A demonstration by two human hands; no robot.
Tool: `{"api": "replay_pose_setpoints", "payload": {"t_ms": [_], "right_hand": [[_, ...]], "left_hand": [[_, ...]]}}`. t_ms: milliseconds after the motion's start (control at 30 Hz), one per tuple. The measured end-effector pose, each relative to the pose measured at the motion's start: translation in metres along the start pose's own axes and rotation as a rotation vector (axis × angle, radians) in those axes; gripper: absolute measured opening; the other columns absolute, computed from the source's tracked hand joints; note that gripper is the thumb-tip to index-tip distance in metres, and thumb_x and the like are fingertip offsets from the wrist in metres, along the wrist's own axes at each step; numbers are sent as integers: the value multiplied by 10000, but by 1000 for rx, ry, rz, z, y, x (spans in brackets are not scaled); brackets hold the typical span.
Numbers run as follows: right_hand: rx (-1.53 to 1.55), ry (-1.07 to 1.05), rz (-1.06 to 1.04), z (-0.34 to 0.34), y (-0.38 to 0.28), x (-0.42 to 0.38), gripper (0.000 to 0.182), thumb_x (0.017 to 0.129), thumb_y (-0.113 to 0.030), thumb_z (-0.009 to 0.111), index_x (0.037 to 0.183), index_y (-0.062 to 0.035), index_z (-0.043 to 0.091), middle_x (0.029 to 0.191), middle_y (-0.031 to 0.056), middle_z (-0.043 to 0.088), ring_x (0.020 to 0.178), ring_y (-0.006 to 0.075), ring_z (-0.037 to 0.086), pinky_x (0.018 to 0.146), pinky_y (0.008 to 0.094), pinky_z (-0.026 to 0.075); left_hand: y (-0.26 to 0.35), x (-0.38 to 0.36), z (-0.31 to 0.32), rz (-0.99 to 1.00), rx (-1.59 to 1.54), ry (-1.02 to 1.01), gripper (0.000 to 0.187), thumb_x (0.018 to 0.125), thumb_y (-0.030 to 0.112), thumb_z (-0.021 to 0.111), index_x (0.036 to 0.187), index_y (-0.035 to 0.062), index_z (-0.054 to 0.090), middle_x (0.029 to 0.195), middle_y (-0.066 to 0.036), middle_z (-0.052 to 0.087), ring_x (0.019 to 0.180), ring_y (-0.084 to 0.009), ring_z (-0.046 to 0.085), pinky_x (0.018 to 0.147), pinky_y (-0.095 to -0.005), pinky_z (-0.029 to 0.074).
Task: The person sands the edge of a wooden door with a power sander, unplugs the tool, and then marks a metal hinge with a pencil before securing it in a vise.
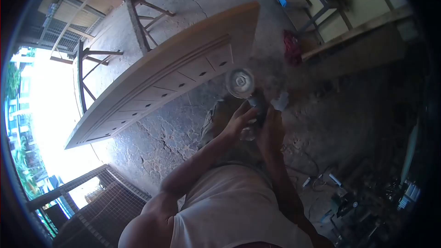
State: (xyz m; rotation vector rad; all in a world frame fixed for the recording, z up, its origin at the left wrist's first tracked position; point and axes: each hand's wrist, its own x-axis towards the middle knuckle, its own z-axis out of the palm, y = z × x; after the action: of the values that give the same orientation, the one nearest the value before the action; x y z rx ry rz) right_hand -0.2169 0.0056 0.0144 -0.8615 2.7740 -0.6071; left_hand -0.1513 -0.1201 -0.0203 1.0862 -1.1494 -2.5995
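Tool held above cracked concrete floor in a workshop

We see a long panelled board slanting beside it, trestles beyond, a mesh panel at lower left and glaring daylight at far left; the tool, dark-bodied with a round, pale, shiny head, sits in front of us, our left hand and right hand both clasping its body, the fingers partly lost in shadow
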Motion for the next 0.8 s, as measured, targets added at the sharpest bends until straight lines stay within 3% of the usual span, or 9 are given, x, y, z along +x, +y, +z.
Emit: {"api": "replay_pose_setpoints", "payload": {"t_ms": [100,200,300,400,500,567,700,800], "right_hand": [[111,133,-333,-30,-60,-15,714,895,-211,786,1491,31,478,1366,298,579,1210,464,628,1000,512,528],[372,10,-444,-61,-88,-12,628,969,-151,716,1521,35,480,1435,314,560,1292,477,595,1070,508,497],[139,45,-601,-65,-119,14,500,1003,-114,672,1459,45,546,1441,306,566,1208,442,642,933,498,564],[-16,153,-772,-61,-164,30,450,1020,-121,668,1425,51,574,1419,299,595,1113,420,696,852,453,597],[-137,203,-863,-48,-190,51,445,1022,-164,688,1401,50,591,1398,291,616,1032,399,729,792,421,614],[-135,201,-882,-42,-202,66,481,1021,-249,700,1388,45,600,1385,279,625,1072,403,715,837,440,605],[34,144,-729,-72,-250,105,563,1024,-390,695,1363,52,612,1335,241,654,1161,345,689,941,458,571],[575,-141,-51,-44,-235,167,598,1023,-447,665,1342,56,618,1309,195,673,1221,263,658,981,423,547]], "left_hand": [[54,34,-2,-25,-46,44,382,1005,379,672,1226,67,661,984,-68,711,876,-220,712,762,-374,582],[128,21,-21,-162,-509,-266,314,1004,372,671,1161,100,657,983,-52,707,858,-187,706,766,-353,592],[156,7,-38,-207,-487,-337,329,994,402,678,1120,100,656,917,-44,705,814,-187,703,715,-350,588],[201,-17,-55,-277,-461,-258,315,991,386,670,1097,90,649,867,-32,689,747,-178,686,683,-340,585],[226,-6,-79,-312,-442,-288,298,981,369,665,1079,89,639,859,-33,686,702,-171,670,647,-342,578],[237,3,-91,-311,-463,-323,292,970,363,668,1064,88,636,858,-32,684,690,-166,665,631,-345,575],[259,26,-104,-196,-489,-316,305,958,365,676,1059,80,632,854,-51,678,676,-181,658,615,-360,580],[266,39,-110,-101,-311,-144,333,949,361,683,1080,59,634,876,-75,677,691,-207,674,638,-372,594]]}}
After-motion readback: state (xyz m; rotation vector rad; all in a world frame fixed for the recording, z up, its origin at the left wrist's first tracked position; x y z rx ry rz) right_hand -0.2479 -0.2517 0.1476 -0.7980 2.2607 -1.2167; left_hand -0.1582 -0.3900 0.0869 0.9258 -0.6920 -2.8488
